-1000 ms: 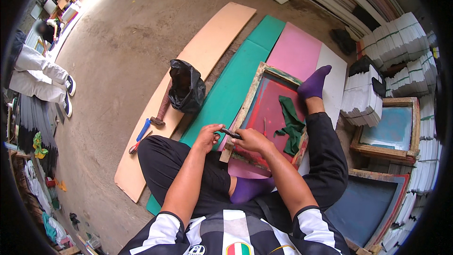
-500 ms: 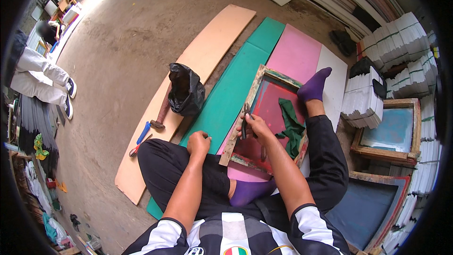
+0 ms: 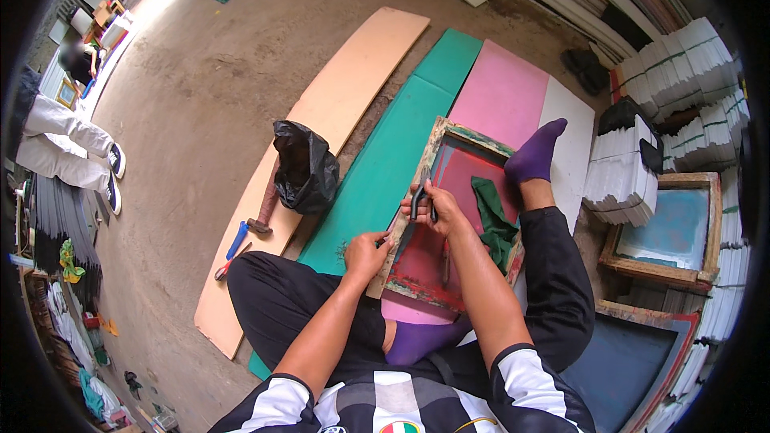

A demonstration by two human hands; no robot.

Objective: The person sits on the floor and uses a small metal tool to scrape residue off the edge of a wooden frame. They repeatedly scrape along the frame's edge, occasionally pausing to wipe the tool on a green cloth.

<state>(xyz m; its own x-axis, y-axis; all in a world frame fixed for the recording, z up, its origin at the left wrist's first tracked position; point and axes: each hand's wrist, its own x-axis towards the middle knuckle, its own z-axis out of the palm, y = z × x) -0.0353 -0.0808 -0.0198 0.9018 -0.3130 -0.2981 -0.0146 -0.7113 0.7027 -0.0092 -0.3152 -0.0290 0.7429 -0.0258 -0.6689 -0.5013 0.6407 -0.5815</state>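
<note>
My right hand (image 3: 443, 210) holds a pair of pliers (image 3: 415, 207) with black handles, jaws pointing away from me, above a wooden-framed printing screen (image 3: 478, 140). My left hand (image 3: 366, 256) is closed at the screen's left rail, fingertips against the wood. Something small and dark shows at those fingertips, too little to name. The screen has worn, paint-stained wood and a red mesh. On the mesh lie a dark green cloth (image 3: 493, 223) and a slim reddish-handled tool (image 3: 446, 263). My legs are bent around the screen.
Left of me, a peach board (image 3: 345, 88) bears a hammer (image 3: 261, 223), a blue-handled tool (image 3: 238, 238) and an open black plastic bag (image 3: 305, 168). Green (image 3: 377, 168) and pink (image 3: 501, 84) sheets lie under the screen. More screens (image 3: 662, 220) and paper stacks (image 3: 622, 168) stand right. Another person's legs (image 3: 68, 136) are far left.
My left hand has moved right and slightly down, from above the green sheet to the screen's left rail. My right hand has turned, showing more of the pliers' handles.
</note>
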